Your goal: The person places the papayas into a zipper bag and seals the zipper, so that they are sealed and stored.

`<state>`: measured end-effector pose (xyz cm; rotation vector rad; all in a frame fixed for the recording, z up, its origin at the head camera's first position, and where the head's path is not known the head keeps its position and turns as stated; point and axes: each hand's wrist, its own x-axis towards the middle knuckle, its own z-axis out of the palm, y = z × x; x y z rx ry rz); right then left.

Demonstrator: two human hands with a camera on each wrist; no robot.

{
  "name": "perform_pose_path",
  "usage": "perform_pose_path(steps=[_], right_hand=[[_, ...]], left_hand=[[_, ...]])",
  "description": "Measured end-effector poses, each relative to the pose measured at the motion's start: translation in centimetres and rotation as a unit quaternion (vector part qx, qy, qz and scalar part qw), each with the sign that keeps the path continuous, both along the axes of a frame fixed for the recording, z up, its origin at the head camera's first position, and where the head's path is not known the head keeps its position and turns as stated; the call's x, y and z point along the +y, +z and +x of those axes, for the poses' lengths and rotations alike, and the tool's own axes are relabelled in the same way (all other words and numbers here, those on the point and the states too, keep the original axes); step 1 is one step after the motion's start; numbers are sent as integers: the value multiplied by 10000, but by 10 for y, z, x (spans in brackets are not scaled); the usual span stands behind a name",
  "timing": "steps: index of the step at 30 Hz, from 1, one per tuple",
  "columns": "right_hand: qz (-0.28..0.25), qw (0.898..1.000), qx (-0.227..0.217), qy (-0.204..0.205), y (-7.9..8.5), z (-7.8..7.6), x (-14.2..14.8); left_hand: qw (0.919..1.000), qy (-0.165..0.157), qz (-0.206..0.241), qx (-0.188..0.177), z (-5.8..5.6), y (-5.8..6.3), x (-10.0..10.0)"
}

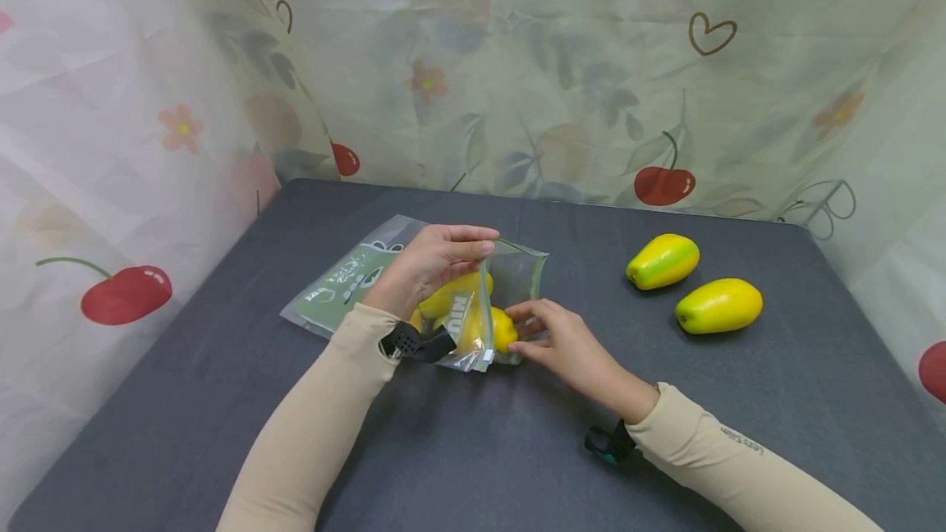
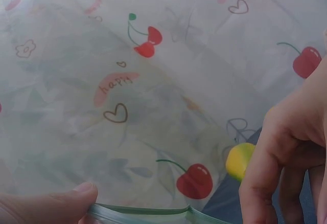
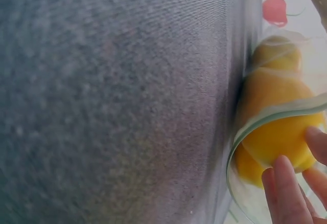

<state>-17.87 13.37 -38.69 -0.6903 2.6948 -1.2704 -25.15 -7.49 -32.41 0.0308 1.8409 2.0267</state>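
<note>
A clear zip bag with green print (image 1: 539, 265) lies on the table with its mouth facing right. Several smooth yellow oblong fruits (image 1: 505, 330), shaped like mangoes or small papayas, are inside it. My left hand (image 1: 436, 257) pinches the upper rim of the mouth between thumb and fingers; in the left wrist view the green zip edge (image 2: 148, 210) runs from the thumb. At the opening, my right hand (image 1: 565, 343) has its thumb and fingers spread, fingertips touching the end of the nearest fruit. The right wrist view shows these fingertips (image 3: 285, 183) against the yellow skin.
Two more yellow-green fruits, one farther back (image 1: 663, 262) and one nearer (image 1: 719, 306), lie on the right of the dark grey table (image 1: 458, 466). A second printed bag portion (image 1: 355, 277) spreads out left of my left hand. Patterned curtains (image 1: 517, 64) enclose the table's back and sides.
</note>
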Motion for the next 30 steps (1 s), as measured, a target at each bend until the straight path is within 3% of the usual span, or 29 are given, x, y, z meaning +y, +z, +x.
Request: perform_pose_path(steps=[19,25,30], right_hand=[[360,9993,-74,106,-5,-3,1],[368,9992,-115,101,1,-5,5],[413,9989,-116,-176,10,-6,15]], left_hand=[[10000,60,7,-78,-1,-1,1],[10000,10,12,-27,-1,0,-1],[10000,-25,3,-54,-1,0,0]])
